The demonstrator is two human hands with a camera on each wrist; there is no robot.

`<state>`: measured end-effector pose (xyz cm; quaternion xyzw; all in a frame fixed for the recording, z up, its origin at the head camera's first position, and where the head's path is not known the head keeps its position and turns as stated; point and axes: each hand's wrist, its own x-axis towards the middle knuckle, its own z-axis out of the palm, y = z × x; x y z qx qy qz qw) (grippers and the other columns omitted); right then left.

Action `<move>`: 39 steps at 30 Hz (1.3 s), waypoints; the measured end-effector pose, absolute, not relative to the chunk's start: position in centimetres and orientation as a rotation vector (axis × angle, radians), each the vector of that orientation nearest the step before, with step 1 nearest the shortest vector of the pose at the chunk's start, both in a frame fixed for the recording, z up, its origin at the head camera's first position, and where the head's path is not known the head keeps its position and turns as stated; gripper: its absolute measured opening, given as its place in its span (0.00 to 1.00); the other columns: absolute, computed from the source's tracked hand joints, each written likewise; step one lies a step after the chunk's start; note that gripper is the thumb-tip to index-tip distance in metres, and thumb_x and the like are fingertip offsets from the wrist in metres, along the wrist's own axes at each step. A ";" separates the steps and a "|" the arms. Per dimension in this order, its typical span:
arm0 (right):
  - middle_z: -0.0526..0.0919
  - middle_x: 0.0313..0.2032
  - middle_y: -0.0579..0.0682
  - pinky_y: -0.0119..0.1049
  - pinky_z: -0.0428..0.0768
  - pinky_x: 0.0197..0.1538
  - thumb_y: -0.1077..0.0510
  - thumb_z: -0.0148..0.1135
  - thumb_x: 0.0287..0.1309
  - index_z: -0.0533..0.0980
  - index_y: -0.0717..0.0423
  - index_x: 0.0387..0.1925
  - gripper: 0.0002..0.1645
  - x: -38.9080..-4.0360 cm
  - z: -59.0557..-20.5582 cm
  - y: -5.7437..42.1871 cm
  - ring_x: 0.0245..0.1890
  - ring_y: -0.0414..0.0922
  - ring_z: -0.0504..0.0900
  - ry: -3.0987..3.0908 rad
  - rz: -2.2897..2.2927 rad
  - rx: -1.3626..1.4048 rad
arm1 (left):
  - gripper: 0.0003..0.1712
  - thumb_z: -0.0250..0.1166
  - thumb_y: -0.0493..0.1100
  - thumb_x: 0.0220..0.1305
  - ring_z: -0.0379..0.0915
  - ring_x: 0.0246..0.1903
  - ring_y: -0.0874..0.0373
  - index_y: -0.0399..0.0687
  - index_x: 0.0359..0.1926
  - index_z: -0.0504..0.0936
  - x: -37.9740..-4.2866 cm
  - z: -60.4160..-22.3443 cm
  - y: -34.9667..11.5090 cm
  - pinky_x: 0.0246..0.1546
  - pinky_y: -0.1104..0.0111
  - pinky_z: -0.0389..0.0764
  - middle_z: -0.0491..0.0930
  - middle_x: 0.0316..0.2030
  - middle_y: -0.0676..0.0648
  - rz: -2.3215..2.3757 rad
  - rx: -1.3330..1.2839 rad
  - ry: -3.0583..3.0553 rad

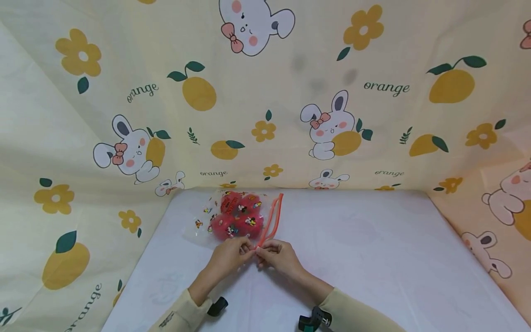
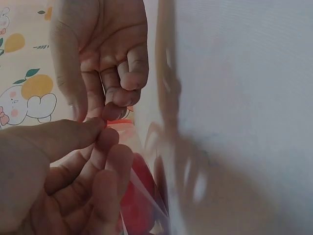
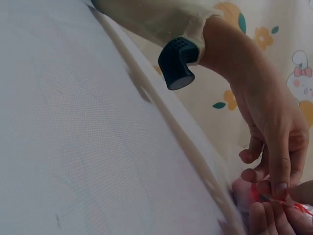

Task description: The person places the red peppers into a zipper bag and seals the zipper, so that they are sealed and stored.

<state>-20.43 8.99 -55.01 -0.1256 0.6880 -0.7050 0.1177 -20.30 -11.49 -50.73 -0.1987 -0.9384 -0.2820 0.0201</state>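
A clear plastic bag (image 1: 197,233) with small cartoon prints lies towards the back left of the table. Several red round things (image 1: 224,226) fill it. A red-orange drawstring (image 1: 277,216) runs along its right side in a narrow loop. At the loop's near end, my left hand (image 1: 230,253) pinches the string between thumb and forefinger. My right hand (image 1: 284,258) pinches it too, right beside the left fingertips. In the left wrist view, the thumbs and fingertips meet over a bit of red string (image 2: 126,121). The other fingers are loosely bent, partly hiding the bag.
A white-covered table (image 1: 365,258) extends to the right of the hands. Behind it hangs a cream cloth (image 1: 282,74) printed with rabbits and oranges, which also lines both sides. Dark wrist cameras sit at the left sleeve (image 1: 182,313) and the right sleeve (image 1: 352,313).
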 end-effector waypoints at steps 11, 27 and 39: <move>0.89 0.39 0.70 0.35 0.88 0.40 0.63 0.68 0.73 0.81 0.74 0.46 0.13 -20.6 -54.8 9.1 0.30 0.43 0.90 1.899 -2.087 -0.267 | 0.05 0.73 0.39 0.65 0.72 0.27 0.68 0.50 0.37 0.85 -20.4 -50.4 -11.1 0.30 0.69 0.75 0.81 0.28 0.58 -0.921 -0.733 -2.932; 0.89 0.35 0.68 0.35 0.87 0.35 0.62 0.67 0.73 0.82 0.74 0.44 0.13 -21.9 -55.0 10.0 0.28 0.43 0.88 1.975 -2.082 -0.270 | 0.08 0.72 0.38 0.68 0.71 0.31 0.65 0.53 0.36 0.80 -20.8 -51.0 -11.3 0.34 0.69 0.74 0.76 0.30 0.58 -1.007 -0.798 -2.965; 0.90 0.32 0.63 0.35 0.87 0.34 0.61 0.69 0.72 0.84 0.73 0.42 0.14 -22.8 -55.2 10.8 0.27 0.44 0.89 2.105 -2.026 -0.255 | 0.07 0.71 0.38 0.69 0.70 0.32 0.64 0.52 0.37 0.81 -20.4 -51.1 -11.4 0.33 0.69 0.74 0.76 0.30 0.58 -1.077 -0.846 -2.973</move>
